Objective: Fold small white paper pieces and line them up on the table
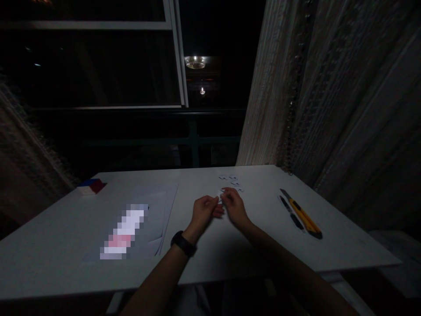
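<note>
Small white paper piece (pixel 221 193) sits pinched between fingertips of the bare left hand (pixel 204 211) and bare right hand (pixel 234 207); little white paper bits with dark marks (pixel 236 184) lie just beyond that grip; yellow-and-black plastic box cutter (pixel 304 218) is way off to its right.

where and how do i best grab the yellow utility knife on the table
Probably by the middle of its yellow handle, from the right: the utility knife lies flat, its narrow grey end points away from you, and a pen-like item lies close along its left side.
</note>
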`<state>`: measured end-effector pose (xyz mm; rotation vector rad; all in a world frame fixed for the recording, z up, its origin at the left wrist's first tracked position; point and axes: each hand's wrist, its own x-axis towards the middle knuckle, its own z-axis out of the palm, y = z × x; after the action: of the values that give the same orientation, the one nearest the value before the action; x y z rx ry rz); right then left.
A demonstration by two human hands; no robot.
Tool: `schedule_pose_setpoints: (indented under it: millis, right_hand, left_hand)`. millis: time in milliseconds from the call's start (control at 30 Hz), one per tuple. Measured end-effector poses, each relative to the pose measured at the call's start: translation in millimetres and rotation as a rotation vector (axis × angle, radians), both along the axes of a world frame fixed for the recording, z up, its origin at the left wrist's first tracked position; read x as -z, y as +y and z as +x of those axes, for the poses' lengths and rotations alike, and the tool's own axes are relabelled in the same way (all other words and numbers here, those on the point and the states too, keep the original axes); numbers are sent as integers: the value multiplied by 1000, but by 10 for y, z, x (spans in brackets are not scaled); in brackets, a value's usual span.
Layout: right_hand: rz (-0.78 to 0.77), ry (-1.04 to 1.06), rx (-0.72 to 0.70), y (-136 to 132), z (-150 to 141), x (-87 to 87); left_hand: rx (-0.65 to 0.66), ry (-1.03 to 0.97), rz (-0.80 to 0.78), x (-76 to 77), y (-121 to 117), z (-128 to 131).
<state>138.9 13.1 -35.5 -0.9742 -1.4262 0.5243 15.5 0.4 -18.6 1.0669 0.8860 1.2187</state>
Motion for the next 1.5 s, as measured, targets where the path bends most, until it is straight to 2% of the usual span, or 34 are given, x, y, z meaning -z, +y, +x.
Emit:
schedule_pose_setpoints:
  millis: [333,500,733,867,967,1133,1367,1500]
  right_hand:
    - [61,-63,71,-70,-23,-62]
    - [73,-61,84,-77,3,-87]
    - [123,-39,119,-88,39,-129]
    - [155,-62,109,-104,63,-182]
    - [150,-96,64,-101,90,-221]
    - [138,-141,5,-80,109,-230]
    - [122,-167,-81,-93,96,-217]
    - [99,-178,-107,-92,96,-208]
  left_hand:
    - [1,17,51,-14,-41,19]
    - [-61,91,110,-7,-43,40]
    - [-49,24,92,24,-13,14]
    - [26,-14,70,-26,-26,-26]
    - [105,-43,-9,-69,-34,-57]
    - [190,-46,-107,-50,-17,-76]
    - [316,-275,-277,-36,47,-137]
    - [282,-229,-233,-44,45,-165]
